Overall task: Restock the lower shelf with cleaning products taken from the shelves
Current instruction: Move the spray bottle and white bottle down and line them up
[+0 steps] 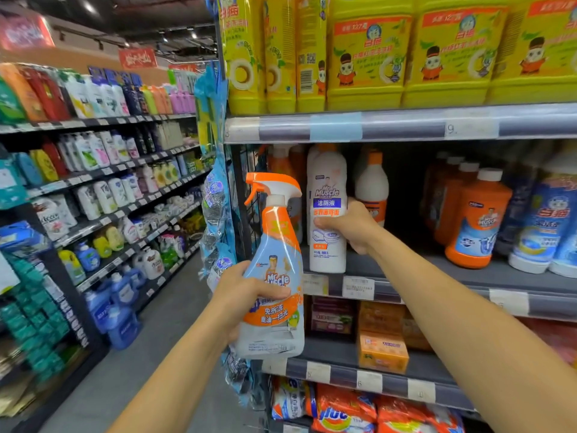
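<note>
My left hand [243, 295] grips a pale blue and orange spray bottle [274, 276] with an orange trigger, held upright in front of the shelf's left end. My right hand [352, 226] is wrapped around a tall white toilet-cleaner bottle [327, 210] that stands at the front of the middle shelf [468, 276]. Below that, the lower shelf [340, 354] holds orange soap boxes [382, 351], with bare grey space at its left behind the spray bottle.
Orange drain-cleaner bottles [474, 220] and blue-white bottles [543, 226] stand to the right on the middle shelf. Yellow detergent jugs [365, 54] fill the top shelf. Detergent bags [343, 414] lie on the bottom shelf. An aisle floor [125, 370] and a stocked shelving run [93, 182] lie left.
</note>
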Available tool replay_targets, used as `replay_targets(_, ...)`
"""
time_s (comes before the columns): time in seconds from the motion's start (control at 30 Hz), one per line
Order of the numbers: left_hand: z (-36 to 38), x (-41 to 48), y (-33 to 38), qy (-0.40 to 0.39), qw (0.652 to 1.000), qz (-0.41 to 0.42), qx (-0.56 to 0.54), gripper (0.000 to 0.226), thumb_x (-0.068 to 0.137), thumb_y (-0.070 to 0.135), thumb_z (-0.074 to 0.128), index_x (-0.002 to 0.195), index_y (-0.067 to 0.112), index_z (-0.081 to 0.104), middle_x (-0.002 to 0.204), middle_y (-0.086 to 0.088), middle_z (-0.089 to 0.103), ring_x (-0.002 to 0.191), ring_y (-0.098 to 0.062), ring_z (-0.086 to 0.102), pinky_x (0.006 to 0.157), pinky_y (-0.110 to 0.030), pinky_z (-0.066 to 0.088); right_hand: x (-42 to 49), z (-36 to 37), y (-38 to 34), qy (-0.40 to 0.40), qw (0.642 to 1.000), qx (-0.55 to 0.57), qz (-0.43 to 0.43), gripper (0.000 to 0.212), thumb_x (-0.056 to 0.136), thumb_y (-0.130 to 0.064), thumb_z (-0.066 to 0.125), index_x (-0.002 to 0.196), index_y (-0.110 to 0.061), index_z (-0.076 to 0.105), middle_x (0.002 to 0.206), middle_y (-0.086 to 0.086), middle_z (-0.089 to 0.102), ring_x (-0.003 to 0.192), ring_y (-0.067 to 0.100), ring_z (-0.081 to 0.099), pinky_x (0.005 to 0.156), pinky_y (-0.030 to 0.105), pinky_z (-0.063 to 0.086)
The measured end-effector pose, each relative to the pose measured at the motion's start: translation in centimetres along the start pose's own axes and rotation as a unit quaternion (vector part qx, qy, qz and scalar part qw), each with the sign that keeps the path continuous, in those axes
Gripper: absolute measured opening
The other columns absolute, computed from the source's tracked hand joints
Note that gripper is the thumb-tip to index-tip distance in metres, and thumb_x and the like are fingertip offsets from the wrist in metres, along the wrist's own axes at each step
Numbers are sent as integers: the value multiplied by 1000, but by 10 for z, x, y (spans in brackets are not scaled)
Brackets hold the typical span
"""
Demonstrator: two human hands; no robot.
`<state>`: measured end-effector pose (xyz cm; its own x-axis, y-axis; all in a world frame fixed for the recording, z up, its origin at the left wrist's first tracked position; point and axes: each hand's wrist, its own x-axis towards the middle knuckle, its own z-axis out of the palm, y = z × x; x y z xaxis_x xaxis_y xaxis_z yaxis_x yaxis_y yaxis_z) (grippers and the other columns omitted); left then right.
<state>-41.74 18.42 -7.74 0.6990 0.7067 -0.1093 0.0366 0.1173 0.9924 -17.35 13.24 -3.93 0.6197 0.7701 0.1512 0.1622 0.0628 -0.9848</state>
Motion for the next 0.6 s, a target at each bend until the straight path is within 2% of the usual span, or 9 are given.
replay_targets(0.1, -3, 6, -1, 5, 1000, 0, -3, 67, 44, 5, 87, 109, 4, 66, 95, -20, 76, 82, -43, 73, 75, -55, 59, 6, 4, 2, 1, 1000, 7, -23, 46, 69, 1, 81, 108, -10, 60, 96, 10, 71, 85, 23, 71, 69, 34, 59)
replay_targets(0.2, -8, 10, -3, 8, 1000, -2, -13, 63, 49, -1, 86, 109, 2, 66, 93, -21, 76, 80, -42, 73, 69, -49, 59, 14, 5, 4, 16, 998, -22, -54, 45, 69, -1, 81, 100, -21, 57, 94, 3, 70, 83, 15, 70, 65, 26, 57)
replay_targets(0.3, -12, 12, -4, 12, 1000, -5, -20, 56, 56, -4, 83, 109, 1, 66, 92, -21, 76, 79, -42, 74, 65, -46, 59, 20, 6, 9, 24, 996, -57, -70, 53, 68, -3, 82, 110, -18, 53, 97, 0, 68, 86, 12, 66, 69, 26, 53)
replay_targets(0.4, -15, 14, -6, 21, 1000, -1, -23, 52, 59, -7, 82, 108, 2, 66, 92, -20, 76, 78, -41, 74, 64, -45, 59, 22, 10, 19, 37, 992, -84, -85, 58, 69, -4, 83, 114, -20, 50, 97, -6, 63, 84, 5, 62, 67, 20, 49)
replay_targets(0.53, -16, 18, -7, 29, 999, 5, -25, 50, 60, -7, 81, 106, 3, 66, 90, -18, 76, 76, -40, 74, 61, -42, 59, 28, 12, 29, 50, 991, -85, -89, 63, 69, -3, 82, 121, -15, 48, 110, 3, 64, 98, 17, 63, 83, 33, 52)
replay_targets(0.6, -16, 21, -9, 36, 999, 8, -29, 49, 60, -7, 82, 106, 4, 66, 90, -17, 77, 76, -39, 74, 60, -41, 59, 30, 12, 31, 45, 992, -85, -85, 61, 70, -3, 81, 119, -16, 47, 108, 2, 64, 101, 19, 62, 87, 36, 52)
